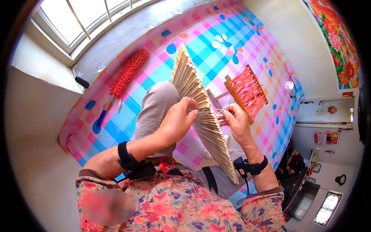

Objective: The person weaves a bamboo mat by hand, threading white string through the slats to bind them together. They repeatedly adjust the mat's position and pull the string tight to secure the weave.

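A flat mat of pale plant stalks (206,116), laid side by side, stands tilted on edge across my lap. Its row of cut stalk ends faces right. My left hand (178,118) is on the mat's left face, thumb and fingers curled together near the stalks; what they pinch, if anything, is hidden. On the other side, my right hand (236,120) pinches a thin white thread (218,111) close to the cut ends. My bent knee (160,104) in grey trousers rises just beyond the left hand.
A red fluffy duster (129,73) with a blue handle lies at the far left on the checked floor covering (154,71). Right of the mat is a wooden stool (249,92) with red woven strapping. A white object with a cable (290,87) lies farther right. A barred window (73,23) is at upper left.
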{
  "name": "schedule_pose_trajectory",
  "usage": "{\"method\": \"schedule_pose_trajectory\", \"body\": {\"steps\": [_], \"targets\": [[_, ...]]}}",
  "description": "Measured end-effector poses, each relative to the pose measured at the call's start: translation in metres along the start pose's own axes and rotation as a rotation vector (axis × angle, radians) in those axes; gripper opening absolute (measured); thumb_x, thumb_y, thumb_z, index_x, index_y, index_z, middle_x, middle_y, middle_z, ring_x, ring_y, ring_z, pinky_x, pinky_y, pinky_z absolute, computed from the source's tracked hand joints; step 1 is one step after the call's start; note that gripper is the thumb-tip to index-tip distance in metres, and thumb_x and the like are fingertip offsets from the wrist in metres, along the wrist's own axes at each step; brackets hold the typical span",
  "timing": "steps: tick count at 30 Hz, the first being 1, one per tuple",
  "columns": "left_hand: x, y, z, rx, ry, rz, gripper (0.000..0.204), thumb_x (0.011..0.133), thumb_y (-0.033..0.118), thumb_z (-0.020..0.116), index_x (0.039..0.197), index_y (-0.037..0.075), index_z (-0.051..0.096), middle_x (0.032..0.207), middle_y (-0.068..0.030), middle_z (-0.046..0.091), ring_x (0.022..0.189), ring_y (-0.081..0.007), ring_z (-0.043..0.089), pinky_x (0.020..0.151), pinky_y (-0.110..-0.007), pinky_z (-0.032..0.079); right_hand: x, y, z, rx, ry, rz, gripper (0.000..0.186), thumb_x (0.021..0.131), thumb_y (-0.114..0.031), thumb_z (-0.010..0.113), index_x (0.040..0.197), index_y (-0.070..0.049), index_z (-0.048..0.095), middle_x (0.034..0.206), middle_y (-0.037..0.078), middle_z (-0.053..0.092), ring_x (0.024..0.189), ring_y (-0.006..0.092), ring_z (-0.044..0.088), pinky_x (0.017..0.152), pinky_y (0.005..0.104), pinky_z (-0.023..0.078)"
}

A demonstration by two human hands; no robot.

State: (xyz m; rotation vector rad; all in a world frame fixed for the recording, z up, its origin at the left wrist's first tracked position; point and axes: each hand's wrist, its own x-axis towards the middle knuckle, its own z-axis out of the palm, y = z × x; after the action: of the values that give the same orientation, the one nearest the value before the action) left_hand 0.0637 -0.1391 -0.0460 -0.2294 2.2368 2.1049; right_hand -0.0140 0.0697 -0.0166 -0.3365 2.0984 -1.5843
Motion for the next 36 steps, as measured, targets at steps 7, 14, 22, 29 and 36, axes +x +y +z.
{"method": "schedule_pose_trajectory", "body": {"steps": [7, 14, 22, 29, 36], "targets": [[0.008, -0.01, 0.012, -0.481, -0.131, -0.317, 0.021, 0.093, 0.018, 0.061, 0.097, -0.002, 0.057, 0.08, -0.0057, 0.06, 0.059, -0.0111, 0.056, 0.052, -0.025, 0.046, 0.001, 0.002, 0.0, 0.109, -0.045, 0.048, 0.011, 0.097, -0.007, 0.051, 0.101, 0.003, 0.051, 0.094, 0.01, 0.058, 0.084, 0.0196, 0.068, 0.069, 0.0307, 0.061], [0.002, -0.01, -0.008, -0.588, -0.207, -0.341, 0.015, 0.09, 0.018, 0.065, 0.089, 0.004, 0.062, 0.075, -0.0017, 0.058, 0.057, -0.0094, 0.054, 0.051, -0.024, 0.044, 0.001, -0.004, -0.007, 0.042, -0.174, 0.128, 0.016, 0.095, -0.009, 0.056, 0.103, 0.004, 0.058, 0.091, 0.008, 0.062, 0.082, 0.0176, 0.068, 0.067, 0.0291, 0.06], [0.003, -0.019, -0.003, -0.654, -0.037, -0.253, 0.011, 0.088, 0.015, 0.066, 0.094, 0.006, 0.065, 0.086, -0.0005, 0.065, 0.079, -0.0092, 0.06, 0.067, -0.025, 0.047, 0.015, -0.009, -0.02, 0.219, -0.121, 0.202, 0.015, 0.093, -0.013, 0.061, 0.099, 0.0, 0.062, 0.086, 0.008, 0.065, 0.077, 0.0159, 0.068, 0.06, 0.0287, 0.059], [0.005, -0.017, 0.001, -0.796, -0.013, -0.28, 0.01, 0.088, 0.015, 0.065, 0.095, 0.008, 0.064, 0.091, -0.001, 0.066, 0.089, -0.0114, 0.061, 0.082, -0.027, 0.044, 0.028, -0.008, -0.014, 0.362, -0.028, 0.154, 0.014, 0.093, -0.015, 0.06, 0.097, -0.001, 0.063, 0.085, 0.007, 0.068, 0.071, 0.0145, 0.067, 0.059, 0.0257, 0.056], [0.008, -0.015, 0.0, -0.963, -0.082, -0.292, 0.007, 0.088, 0.013, 0.063, 0.092, 0.007, 0.062, 0.101, -0.0041, 0.065, 0.097, -0.0144, 0.059, 0.088, -0.031, 0.044, 0.037, -0.008, -0.02, 0.289, -0.056, 0.128, 0.015, 0.094, -0.017, 0.058, 0.095, -0.003, 0.063, 0.086, 0.006, 0.069, 0.065, 0.0081, 0.063, 0.055, 0.0222, 0.051]]}}
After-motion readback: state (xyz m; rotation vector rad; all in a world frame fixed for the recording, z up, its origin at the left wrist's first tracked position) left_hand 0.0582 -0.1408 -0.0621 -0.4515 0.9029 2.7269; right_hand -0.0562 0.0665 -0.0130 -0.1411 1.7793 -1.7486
